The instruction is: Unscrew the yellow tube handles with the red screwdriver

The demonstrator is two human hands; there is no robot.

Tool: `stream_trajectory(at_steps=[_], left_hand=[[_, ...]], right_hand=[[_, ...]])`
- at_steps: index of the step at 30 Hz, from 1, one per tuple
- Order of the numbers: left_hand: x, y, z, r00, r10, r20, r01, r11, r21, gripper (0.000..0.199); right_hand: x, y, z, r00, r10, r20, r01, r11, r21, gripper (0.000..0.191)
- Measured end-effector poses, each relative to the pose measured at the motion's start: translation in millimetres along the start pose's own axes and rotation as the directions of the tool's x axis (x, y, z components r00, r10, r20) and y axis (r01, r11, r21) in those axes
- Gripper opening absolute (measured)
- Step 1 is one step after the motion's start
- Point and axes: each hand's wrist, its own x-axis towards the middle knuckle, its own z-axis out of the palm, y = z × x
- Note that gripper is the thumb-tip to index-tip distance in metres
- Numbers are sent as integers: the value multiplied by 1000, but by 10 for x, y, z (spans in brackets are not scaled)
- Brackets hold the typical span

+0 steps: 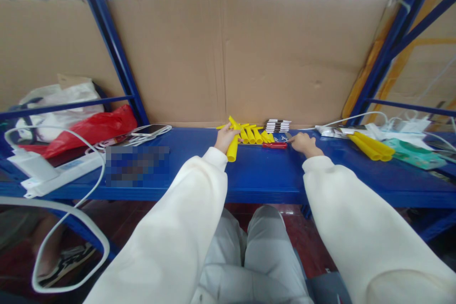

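My left hand [225, 137] is closed around a yellow tube [232, 149] with a flared lower end. Several more yellow tubes [251, 135] lie side by side just right of it on the blue shelf [199, 145]. My right hand [304, 144] is at the right of a red tool [274, 146], its fingers bent together at a small grey item [289, 137] too small to make out. Behind the red tool is a stack of small white and black pieces [278, 126].
Two yellow tubes [372, 146] and a green packet [413, 153] lie at the right. On the left are a white power strip [64, 175], looping cables and a red bag [90, 128]. Cardboard [178, 57] stands behind; blue posts [114, 47] flank it. Someone's shoe [67, 263] shows below left.
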Motion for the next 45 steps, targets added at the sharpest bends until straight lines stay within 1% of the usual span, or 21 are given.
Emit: stream_trajectory(at_steps=[3,6,10,12,18,22,24,26,28,30,32,33,35,37,39,42,45], left_hand=[[-21,12,5,1000,1,0,-1,1000,10,49],[-54,36,11,1000,-8,-14,8,999,49,52],[-71,44,13,1000,-8,-11,9,998,67,54],[-64,35,11,1000,-8,-5,9,998,59,53],[-33,2,10,1000,-15,1,15,999,49,57],[-65,25,33,999,-41,3,41,997,69,63],[-96,46,46,999,-45,29,42,995,90,66],[-123,61,53,995,-47,92,36,991,127,65],[-135,62,54,985,-59,162,32,986,166,61],[-129,44,51,972,-87,219,43,979,199,60],[-116,16,46,956,-129,264,69,972,223,65],[-111,1,43,945,-151,289,85,969,231,68],[-110,-22,40,920,-187,345,108,966,235,72],[-120,-36,42,893,-203,402,119,967,224,73],[-133,-44,47,876,-206,436,125,970,207,72],[-139,-53,52,873,-213,439,143,972,189,72],[-128,-58,48,864,-216,455,150,973,177,70]], right_hand=[[-30,-26,-41,1000,-9,19,10,999,-36,37],[-44,-51,-72,1000,-12,15,12,998,-59,35],[-56,-77,-105,1000,-9,11,9,998,-68,32],[-55,-81,-111,999,-28,20,29,998,-57,31],[-17,-81,-47,988,-151,39,152,988,-4,43],[12,-73,30,979,-193,67,192,981,34,50],[18,-62,59,976,-207,68,202,977,69,52],[21,-49,75,977,-209,47,204,973,105,53],[27,-46,74,980,-200,-3,199,970,137,55],[41,-68,60,977,-190,-93,204,962,181,54],[60,-122,42,957,-205,-203,255,931,262,46],[69,-160,35,942,-223,-251,298,899,320,40],[78,-249,32,914,-273,-300,389,802,453,30],[71,-336,43,897,-330,-294,441,692,572,26],[47,-400,62,886,-386,-257,455,610,648,23],[4,-438,84,874,-445,-198,439,544,715,20],[-15,-437,97,884,-424,-198,414,511,753,21]])
